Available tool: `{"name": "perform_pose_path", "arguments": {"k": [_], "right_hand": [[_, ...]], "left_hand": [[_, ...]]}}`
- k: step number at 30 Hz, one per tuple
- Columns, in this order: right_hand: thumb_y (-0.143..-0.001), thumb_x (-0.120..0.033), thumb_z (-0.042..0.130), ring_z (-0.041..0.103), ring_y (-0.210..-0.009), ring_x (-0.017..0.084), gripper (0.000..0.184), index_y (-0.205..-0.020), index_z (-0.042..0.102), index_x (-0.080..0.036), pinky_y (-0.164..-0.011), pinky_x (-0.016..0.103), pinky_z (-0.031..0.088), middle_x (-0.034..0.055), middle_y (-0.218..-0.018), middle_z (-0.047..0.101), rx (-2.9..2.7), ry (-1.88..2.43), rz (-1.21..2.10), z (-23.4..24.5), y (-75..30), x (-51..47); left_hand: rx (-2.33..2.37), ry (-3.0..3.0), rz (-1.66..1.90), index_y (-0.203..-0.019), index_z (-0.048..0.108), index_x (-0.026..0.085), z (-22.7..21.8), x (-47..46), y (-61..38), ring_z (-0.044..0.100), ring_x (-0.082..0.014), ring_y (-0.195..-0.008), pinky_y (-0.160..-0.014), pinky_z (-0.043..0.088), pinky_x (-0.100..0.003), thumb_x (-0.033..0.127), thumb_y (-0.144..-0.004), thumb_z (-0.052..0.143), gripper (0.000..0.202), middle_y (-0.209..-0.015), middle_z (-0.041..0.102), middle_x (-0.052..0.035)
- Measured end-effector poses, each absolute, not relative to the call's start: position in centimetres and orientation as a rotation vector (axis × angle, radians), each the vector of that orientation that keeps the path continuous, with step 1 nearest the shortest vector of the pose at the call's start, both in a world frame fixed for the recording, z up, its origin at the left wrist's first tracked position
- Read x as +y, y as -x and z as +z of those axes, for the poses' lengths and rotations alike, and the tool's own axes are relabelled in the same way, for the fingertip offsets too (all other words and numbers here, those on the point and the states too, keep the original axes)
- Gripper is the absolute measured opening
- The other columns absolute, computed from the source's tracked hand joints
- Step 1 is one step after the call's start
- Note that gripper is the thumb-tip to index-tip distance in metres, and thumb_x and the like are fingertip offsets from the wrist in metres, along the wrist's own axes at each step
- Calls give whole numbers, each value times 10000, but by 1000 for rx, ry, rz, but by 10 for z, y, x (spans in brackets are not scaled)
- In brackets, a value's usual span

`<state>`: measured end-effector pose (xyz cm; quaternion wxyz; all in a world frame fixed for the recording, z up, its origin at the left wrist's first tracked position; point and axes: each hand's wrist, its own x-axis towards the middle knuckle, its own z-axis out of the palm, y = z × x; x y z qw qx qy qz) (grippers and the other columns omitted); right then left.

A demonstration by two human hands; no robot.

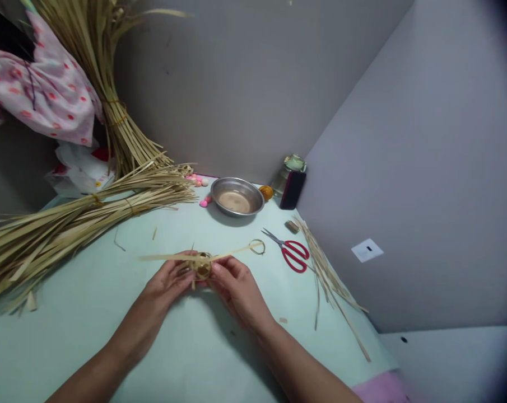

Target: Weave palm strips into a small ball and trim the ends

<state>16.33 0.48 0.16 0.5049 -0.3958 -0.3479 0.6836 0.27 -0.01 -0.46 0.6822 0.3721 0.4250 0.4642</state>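
While my left hand (171, 278) is pinching one side of the small round woven straw-strip ball (202, 265), my right hand (236, 285) is gripping the other side above the pale green tabletop (110, 313).

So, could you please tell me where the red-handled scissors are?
The red-handled scissors lie on the pale green table, right of both hands, near the loose straw strips.

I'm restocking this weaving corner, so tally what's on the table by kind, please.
Tied strip bundles: 2
Metal bowl: 1
Red scissors: 1
Small woven ball, held by left hand and right hand: 1
Loose strip ring: 1
Total: 6
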Motion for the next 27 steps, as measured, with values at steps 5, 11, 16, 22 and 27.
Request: {"name": "perform_pose_path", "arguments": {"k": [5,11,16,22,27], "right_hand": [[-808,-345,777,708,-823,165,291,-1039,699,-185,-947,371,530,24,-911,719,-964,955,1669,2,-165,2],[-725,-183,769,718,-735,127,461,-1171,664,-236,-693,252,549,10,-1052,646,-1166,982,1615,2,-164,-2],[-790,-252,719,622,-577,94,250,-1029,721,-180,-566,223,470,6,-841,672,-1343,1170,1536,4,-177,7],[-811,-326,763,564,-654,108,191,-928,766,-175,-641,237,459,22,-789,693,-1248,1210,1369,17,-202,23],[-783,-278,826,593,-784,134,170,-942,801,-225,-754,267,483,27,-915,681,-1434,963,1377,27,-195,11]], "left_hand": [[807,-650,1089,-1102,724,240,-7,3,3,697,-229,-1114,-972,550,-305,287,-931,685,182,-1183,768,-47],[726,-488,1186,-1003,768,199,-8,7,5,744,-232,-935,-801,632,-298,194,-880,703,139,-1001,780,-56],[741,-369,1250,-934,769,177,-6,9,7,700,-186,-872,-786,650,-304,129,-878,662,129,-990,740,-32],[737,-497,1111,-1036,752,219,-6,6,11,653,-191,-920,-822,613,-318,221,-910,676,148,-1074,710,-35],[771,-708,895,-1088,718,261,-4,0,9,626,-197,-1019,-899,503,-289,294,-900,705,191,-1038,710,-9]]}}
